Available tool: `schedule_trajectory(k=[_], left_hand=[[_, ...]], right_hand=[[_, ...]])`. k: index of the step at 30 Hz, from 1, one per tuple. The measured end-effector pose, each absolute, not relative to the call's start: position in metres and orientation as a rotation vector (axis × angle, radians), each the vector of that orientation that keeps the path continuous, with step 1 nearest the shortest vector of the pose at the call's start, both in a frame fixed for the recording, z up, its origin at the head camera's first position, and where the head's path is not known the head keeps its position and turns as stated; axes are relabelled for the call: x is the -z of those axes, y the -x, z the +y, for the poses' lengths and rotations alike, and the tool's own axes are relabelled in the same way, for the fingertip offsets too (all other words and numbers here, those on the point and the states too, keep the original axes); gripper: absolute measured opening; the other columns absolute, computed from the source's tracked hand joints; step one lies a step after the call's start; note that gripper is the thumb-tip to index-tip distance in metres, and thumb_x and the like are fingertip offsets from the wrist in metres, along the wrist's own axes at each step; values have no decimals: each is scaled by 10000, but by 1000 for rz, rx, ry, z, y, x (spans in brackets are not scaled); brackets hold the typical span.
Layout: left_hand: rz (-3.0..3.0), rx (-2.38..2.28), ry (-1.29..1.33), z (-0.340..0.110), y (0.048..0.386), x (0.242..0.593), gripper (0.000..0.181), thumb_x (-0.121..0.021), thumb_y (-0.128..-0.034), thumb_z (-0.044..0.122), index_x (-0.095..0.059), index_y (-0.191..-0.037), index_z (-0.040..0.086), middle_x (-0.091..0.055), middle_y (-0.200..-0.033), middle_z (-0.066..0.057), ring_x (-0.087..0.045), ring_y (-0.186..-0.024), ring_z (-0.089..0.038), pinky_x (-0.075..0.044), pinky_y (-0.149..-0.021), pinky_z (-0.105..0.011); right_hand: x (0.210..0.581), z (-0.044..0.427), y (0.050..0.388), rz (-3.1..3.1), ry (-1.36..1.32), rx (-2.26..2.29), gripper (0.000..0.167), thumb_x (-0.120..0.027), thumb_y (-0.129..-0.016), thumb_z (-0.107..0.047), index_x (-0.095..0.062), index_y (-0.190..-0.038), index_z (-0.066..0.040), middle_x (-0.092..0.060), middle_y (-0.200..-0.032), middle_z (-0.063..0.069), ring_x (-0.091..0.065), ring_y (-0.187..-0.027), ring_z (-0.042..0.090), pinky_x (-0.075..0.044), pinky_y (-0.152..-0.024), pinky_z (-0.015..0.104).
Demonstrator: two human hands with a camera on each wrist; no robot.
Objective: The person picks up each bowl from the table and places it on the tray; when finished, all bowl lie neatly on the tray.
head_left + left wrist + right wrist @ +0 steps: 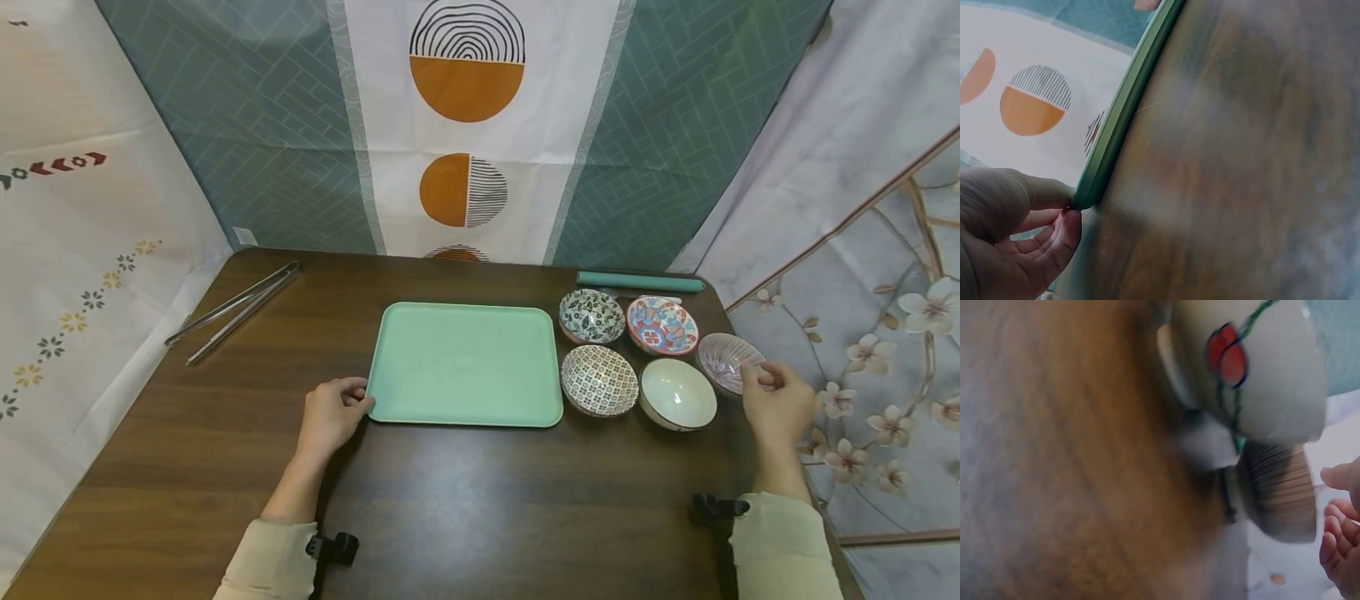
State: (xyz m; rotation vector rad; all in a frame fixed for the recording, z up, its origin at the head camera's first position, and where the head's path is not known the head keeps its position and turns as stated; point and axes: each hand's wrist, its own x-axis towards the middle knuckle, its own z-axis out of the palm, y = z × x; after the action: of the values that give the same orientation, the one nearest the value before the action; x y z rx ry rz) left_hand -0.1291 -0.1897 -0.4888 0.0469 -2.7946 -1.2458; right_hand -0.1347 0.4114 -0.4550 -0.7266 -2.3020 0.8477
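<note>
My left hand [332,417] is at the near left corner of a light green rectangular tray [465,367]. Thumb and fingers pinch that corner, as the left wrist view shows up close. On the right, my right hand [778,402] is over the near right rim of a ribbed, striped bowl [726,360]. In the right wrist view its thumb and bent fingers stand just off the bowl's rim, with nothing between them. Beside that bowl sits a white-lined bowl [678,392], which shows a red flower on its outside [1229,356].
Between tray and right hand stand a brown-patterned bowl [600,381], a green leaf-patterned bowl [592,316] and a red-and-blue bowl [663,325]. A teal stick-shaped object [640,282] lies along the far edge. Metal tongs [238,310] lie at the far left of the brown table [450,508].
</note>
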Motion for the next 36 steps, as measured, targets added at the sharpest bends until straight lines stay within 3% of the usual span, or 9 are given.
schedule_trajectory(k=[3, 6, 12, 14, 16, 19, 26, 30, 36], left_hand=[[-2797, 1266, -48, -189, 129, 489, 272, -748, -887, 31, -716, -1129, -89, -713, -916, -162, -672, -783, -261, -543, -693, -376], [-2798, 1279, -44, -190, 129, 490, 275, -749, -890, 34, -715, -1134, -87, -715, -921, -161, -677, -791, -261, -547, -702, -376], [-2789, 1290, -31, -191, 131, 490, 275, -744, -893, 33, -713, -1138, -90, -716, -920, -167, -683, -794, -270, -556, -714, -401], [-2790, 1290, -31, -191, 132, 490, 277, -741, -894, 33, -712, -1140, -91, -716, -918, -167, -682, -791, -268, -557, -714, -400], [-2791, 1293, -33, -192, 133, 491, 278, -738, -894, 32, -712, -1141, -92, -717, -917, -166, -681, -790, -265, -557, -711, -393], [-2788, 1299, -37, -192, 134, 491, 277, -735, -895, 33, -712, -1141, -93, -717, -916, -165, -682, -792, -264, -555, -707, -382], [-2785, 1305, -34, -192, 136, 490, 279, -732, -897, 33, -710, -1142, -99, -717, -916, -170, -683, -794, -267, -553, -705, -383], [-2802, 1311, -45, -192, 134, 489, 292, -722, -907, 40, -700, -1162, -100, -711, -926, -167, -671, -797, -263, -548, -712, -392], [-2821, 1331, -52, -192, 131, 489, 308, -706, -915, 39, -685, -1185, -107, -706, -941, -170, -673, -808, -263, -555, -727, -399]], right_hand=[[462, 416, 133, -2297, 777, -887, 453, -750, -910, -226, -661, -1232, 81, -653, -874, 166, -545, -878, 239, -280, -1076, 500], [468, 420, 133, -2276, 818, -878, 518, -765, -897, -242, -629, -1273, 87, -627, -985, 261, -535, -1039, 451, -296, -1065, 554], [474, 431, 134, -2304, 880, -867, 483, -642, -952, -262, -619, -1242, 124, -575, -1048, 334, -474, -1132, 534, -311, -1016, 580], [473, 435, 134, -2377, 923, -915, 486, -552, -986, -278, -630, -1231, 134, -678, -948, 259, -605, -1046, 406, -381, -1001, 467], [472, 438, 134, -2437, 942, -984, 505, -476, -1000, -275, -633, -1224, 149, -716, -712, 112, -703, -758, 185, -463, -879, 248], [470, 441, 136, -2479, 962, -1109, 524, -405, -1004, -253, -603, -1248, 167, -592, -433, -54, -571, -397, -18, -401, -590, 49], [463, 441, 139, -2414, 939, -1327, 517, -364, -1014, -182, -509, -1302, 223, -558, -417, -102, -585, -382, 21, -497, -477, 153], [453, 441, 136, -2382, 966, -1410, 539, -344, -1027, -194, -445, -1374, 206, -568, -441, -124, -605, -408, 29, -518, -557, 139], [433, 437, 139, -2274, 956, -1435, 457, -368, -1004, -152, -555, -1266, 172, -573, -440, -103, -598, -385, 60, -499, -452, 178]])
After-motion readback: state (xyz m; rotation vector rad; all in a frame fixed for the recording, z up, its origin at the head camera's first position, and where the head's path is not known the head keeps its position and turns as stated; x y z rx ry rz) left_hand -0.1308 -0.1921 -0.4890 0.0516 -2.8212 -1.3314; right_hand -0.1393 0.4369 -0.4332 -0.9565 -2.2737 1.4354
